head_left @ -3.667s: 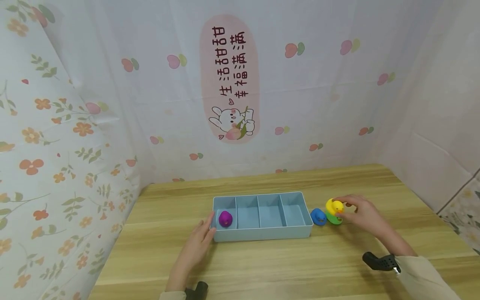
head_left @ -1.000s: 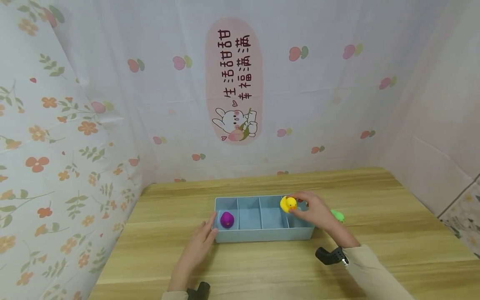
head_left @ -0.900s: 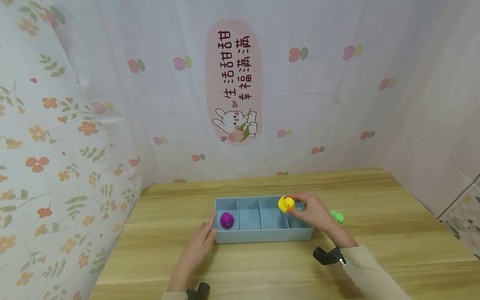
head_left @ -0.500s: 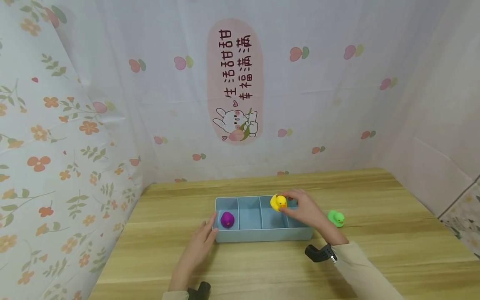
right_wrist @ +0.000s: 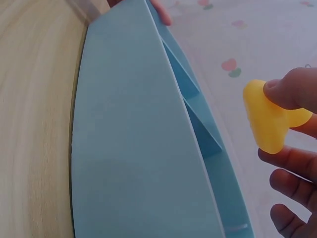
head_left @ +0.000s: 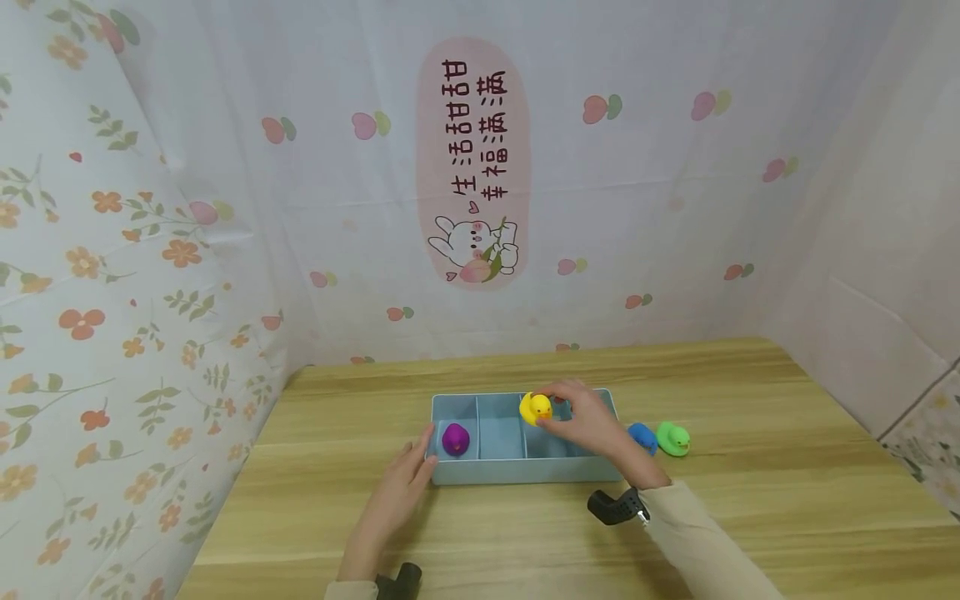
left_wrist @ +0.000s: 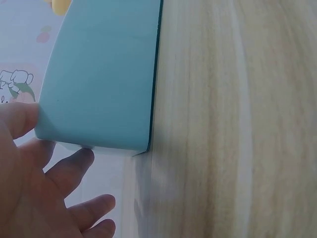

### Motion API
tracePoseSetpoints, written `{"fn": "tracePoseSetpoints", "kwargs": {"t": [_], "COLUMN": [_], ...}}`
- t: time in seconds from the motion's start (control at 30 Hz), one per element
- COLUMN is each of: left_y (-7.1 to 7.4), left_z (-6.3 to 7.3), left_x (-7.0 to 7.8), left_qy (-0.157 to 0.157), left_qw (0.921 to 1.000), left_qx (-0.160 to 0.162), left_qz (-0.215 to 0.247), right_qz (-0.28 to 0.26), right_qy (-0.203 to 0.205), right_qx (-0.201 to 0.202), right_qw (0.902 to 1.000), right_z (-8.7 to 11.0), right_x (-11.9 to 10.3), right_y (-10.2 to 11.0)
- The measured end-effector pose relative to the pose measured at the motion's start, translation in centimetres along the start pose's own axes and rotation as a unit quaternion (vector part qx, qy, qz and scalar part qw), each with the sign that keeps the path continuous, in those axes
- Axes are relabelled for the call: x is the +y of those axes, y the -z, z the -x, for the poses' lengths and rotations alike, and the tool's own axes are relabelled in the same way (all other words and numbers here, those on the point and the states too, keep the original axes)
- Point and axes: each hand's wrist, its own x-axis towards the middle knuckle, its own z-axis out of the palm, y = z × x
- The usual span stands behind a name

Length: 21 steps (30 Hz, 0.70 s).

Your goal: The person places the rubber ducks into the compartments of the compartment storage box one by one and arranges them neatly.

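A yellow toy duck (head_left: 536, 409) is pinched between the thumb and fingers of my right hand (head_left: 585, 417), above the middle of a light blue divided box (head_left: 525, 472). It hangs over the divider between the second and third compartments from the left. The right wrist view shows this duck (right_wrist: 265, 119) beyond the box's long wall, apart from it. At the box's left end, my left hand (head_left: 397, 483) touches the corner with thumb and fingers, the others loosely spread in the left wrist view. A purple toy duck (head_left: 455, 439) sits in the leftmost compartment.
Right of the box, a blue toy duck (head_left: 643, 437), partly behind my right wrist, and a green toy duck (head_left: 673, 440) stand side by side on the wooden table (head_left: 480, 533). Patterned cloth (head_left: 337, 208) hangs behind the table and along its left.
My right hand has lifted the yellow duck from beside the green one and carried it left over the box. The blue and green ducks show again behind it. My left hand stays put.
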Motion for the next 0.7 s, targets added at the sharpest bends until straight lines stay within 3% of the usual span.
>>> {"fn": "tracePoseSetpoints", "kwargs": {"t": [0.7], "left_y": [0.2], "left_z": [0.0], "left_x": [0.3], "left_qy": [0.007], "left_qw": [1.0000], "left_qx": [-0.003], "left_qz": [0.002], "right_qz": [0.033], "right_qy": [0.007], "right_qx": [-0.051], "right_qw": [0.9981], "right_z": [-2.3], "right_x": [-1.6], "right_y": [-4.3]}}
